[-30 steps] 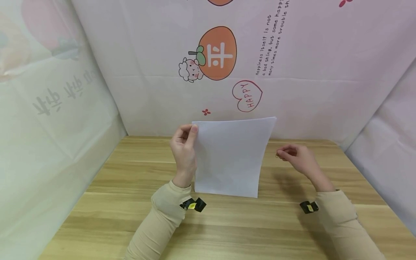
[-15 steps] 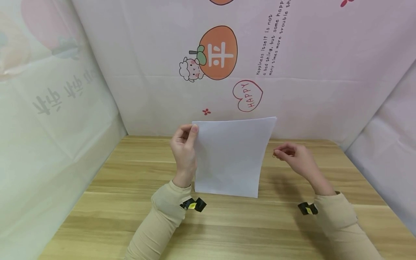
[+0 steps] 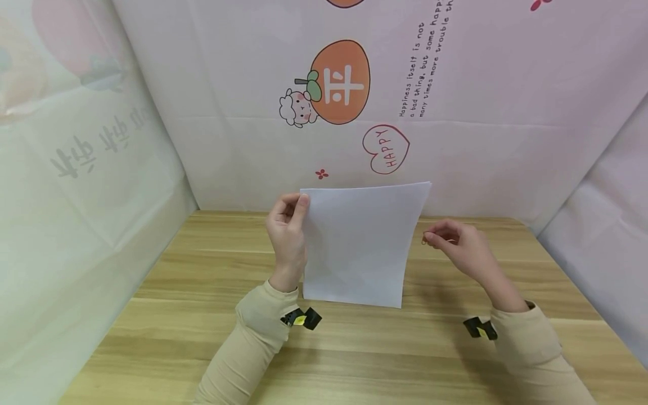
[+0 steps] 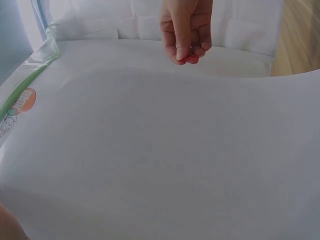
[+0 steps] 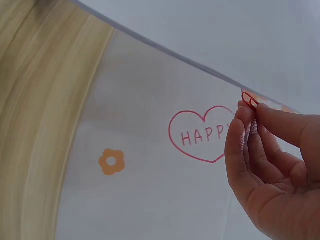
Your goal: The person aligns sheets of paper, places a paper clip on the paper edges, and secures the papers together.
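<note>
My left hand (image 3: 288, 233) pinches the upper left edge of some white paper (image 3: 361, 244), thumb in front and fingers behind. The paper stands upright, its lower edge down by the tabletop and its right side bowed slightly. To the right of the paper, my right hand (image 3: 468, 250) holds a small red paper clip (image 5: 249, 99) between thumb and fingertips. A looped end of the clip sticks out past them, just off the paper's right edge. In the left wrist view the right hand appears beyond the paper's edge, with red showing at its fingertips.
A wooden table (image 3: 202, 349) lies under both hands. Behind it hangs a pale printed cloth (image 3: 243, 152) with an orange fruit, a heart and lettering. More cloth closes off the left and right sides. Each sleeve carries a black wrist camera (image 3: 481, 328).
The right hand has shifted a little left with the paper clip, closer to the paper's edge. The left hand and the paper have stayed almost still.
</note>
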A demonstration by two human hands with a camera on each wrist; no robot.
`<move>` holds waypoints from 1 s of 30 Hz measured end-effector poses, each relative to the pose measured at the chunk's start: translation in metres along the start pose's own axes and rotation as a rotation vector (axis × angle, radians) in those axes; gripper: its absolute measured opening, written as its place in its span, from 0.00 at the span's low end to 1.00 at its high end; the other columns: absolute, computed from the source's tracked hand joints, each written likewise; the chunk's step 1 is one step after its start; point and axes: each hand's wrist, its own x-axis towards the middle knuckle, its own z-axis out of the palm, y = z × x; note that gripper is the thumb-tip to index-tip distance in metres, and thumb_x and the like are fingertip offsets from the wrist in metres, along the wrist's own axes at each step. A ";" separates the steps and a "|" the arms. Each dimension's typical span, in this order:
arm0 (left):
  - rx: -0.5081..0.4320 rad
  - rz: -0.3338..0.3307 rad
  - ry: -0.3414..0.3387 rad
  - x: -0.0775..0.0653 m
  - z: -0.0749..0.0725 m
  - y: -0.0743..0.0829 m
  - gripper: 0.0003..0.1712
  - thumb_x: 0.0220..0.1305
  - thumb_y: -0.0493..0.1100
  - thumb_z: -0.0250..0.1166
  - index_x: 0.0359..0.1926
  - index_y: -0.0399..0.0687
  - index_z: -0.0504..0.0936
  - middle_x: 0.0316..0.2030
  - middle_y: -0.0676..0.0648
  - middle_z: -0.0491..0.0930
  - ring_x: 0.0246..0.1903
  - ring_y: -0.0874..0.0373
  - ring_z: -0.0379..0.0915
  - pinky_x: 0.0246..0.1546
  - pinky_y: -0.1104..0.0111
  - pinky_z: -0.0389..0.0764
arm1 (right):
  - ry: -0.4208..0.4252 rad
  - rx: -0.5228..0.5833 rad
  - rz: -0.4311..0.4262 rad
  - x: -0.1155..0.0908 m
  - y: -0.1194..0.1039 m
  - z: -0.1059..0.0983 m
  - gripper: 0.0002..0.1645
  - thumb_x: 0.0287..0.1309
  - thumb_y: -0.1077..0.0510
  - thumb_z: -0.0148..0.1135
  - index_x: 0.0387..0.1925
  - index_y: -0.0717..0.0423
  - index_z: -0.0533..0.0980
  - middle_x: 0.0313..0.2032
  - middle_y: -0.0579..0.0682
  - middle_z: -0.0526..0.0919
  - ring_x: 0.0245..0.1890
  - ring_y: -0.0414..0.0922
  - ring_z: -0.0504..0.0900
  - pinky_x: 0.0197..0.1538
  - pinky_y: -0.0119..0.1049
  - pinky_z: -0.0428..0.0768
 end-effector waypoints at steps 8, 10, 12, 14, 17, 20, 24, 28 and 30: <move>0.005 0.012 -0.009 0.000 0.000 -0.001 0.03 0.59 0.36 0.66 0.31 0.42 0.80 0.28 0.53 0.77 0.28 0.61 0.69 0.33 0.74 0.71 | 0.054 -0.011 -0.069 -0.001 -0.011 -0.003 0.10 0.63 0.51 0.60 0.38 0.52 0.80 0.32 0.49 0.87 0.29 0.30 0.81 0.31 0.25 0.76; 0.004 0.012 -0.010 0.000 0.000 -0.001 0.03 0.60 0.36 0.66 0.31 0.41 0.80 0.28 0.53 0.77 0.28 0.61 0.69 0.33 0.74 0.71 | 0.064 -0.010 -0.078 -0.001 -0.013 -0.004 0.09 0.62 0.51 0.60 0.37 0.53 0.80 0.32 0.49 0.86 0.29 0.27 0.79 0.31 0.24 0.76; 0.001 0.010 -0.008 0.000 0.001 -0.001 0.03 0.59 0.37 0.66 0.31 0.42 0.80 0.27 0.53 0.77 0.28 0.61 0.69 0.33 0.74 0.71 | 0.070 -0.010 -0.086 -0.001 -0.015 -0.005 0.09 0.62 0.52 0.60 0.37 0.53 0.80 0.32 0.49 0.86 0.29 0.26 0.79 0.31 0.24 0.76; -0.001 0.012 -0.007 0.000 0.001 -0.001 0.04 0.59 0.38 0.67 0.31 0.42 0.80 0.27 0.53 0.77 0.28 0.61 0.69 0.33 0.74 0.71 | 0.071 -0.015 -0.087 -0.001 -0.018 -0.006 0.09 0.62 0.51 0.60 0.37 0.52 0.80 0.32 0.49 0.86 0.29 0.26 0.79 0.31 0.24 0.76; 0.001 0.014 -0.004 0.000 0.001 -0.001 0.04 0.59 0.38 0.67 0.31 0.42 0.80 0.27 0.53 0.77 0.28 0.61 0.69 0.33 0.74 0.71 | 0.073 -0.021 -0.084 -0.002 -0.022 -0.007 0.09 0.62 0.51 0.60 0.37 0.52 0.80 0.32 0.48 0.86 0.29 0.27 0.79 0.31 0.24 0.76; 0.007 0.017 -0.005 0.000 0.001 -0.001 0.05 0.59 0.38 0.67 0.31 0.41 0.80 0.27 0.53 0.77 0.28 0.61 0.69 0.33 0.74 0.70 | 0.077 -0.019 -0.082 -0.003 -0.027 -0.007 0.10 0.62 0.50 0.60 0.37 0.51 0.80 0.32 0.49 0.86 0.29 0.28 0.80 0.31 0.24 0.76; 0.014 0.015 -0.001 0.000 0.000 -0.002 0.04 0.59 0.38 0.67 0.31 0.41 0.80 0.27 0.54 0.77 0.28 0.62 0.69 0.32 0.74 0.70 | 0.085 0.008 -0.084 -0.003 -0.035 -0.007 0.10 0.62 0.50 0.61 0.37 0.52 0.80 0.33 0.50 0.87 0.29 0.28 0.79 0.32 0.23 0.76; 0.012 0.005 0.008 0.000 0.001 -0.002 0.03 0.59 0.36 0.67 0.29 0.45 0.80 0.26 0.55 0.77 0.27 0.63 0.69 0.32 0.75 0.70 | 0.098 0.043 -0.092 -0.001 -0.040 -0.007 0.10 0.62 0.51 0.61 0.39 0.53 0.81 0.33 0.50 0.87 0.30 0.28 0.80 0.33 0.21 0.76; 0.009 0.001 0.010 -0.001 0.001 -0.003 0.03 0.58 0.35 0.67 0.29 0.46 0.80 0.26 0.55 0.77 0.27 0.63 0.69 0.32 0.75 0.70 | 0.102 0.056 -0.091 0.000 -0.042 -0.006 0.11 0.61 0.51 0.61 0.39 0.54 0.81 0.33 0.50 0.87 0.30 0.28 0.81 0.34 0.20 0.76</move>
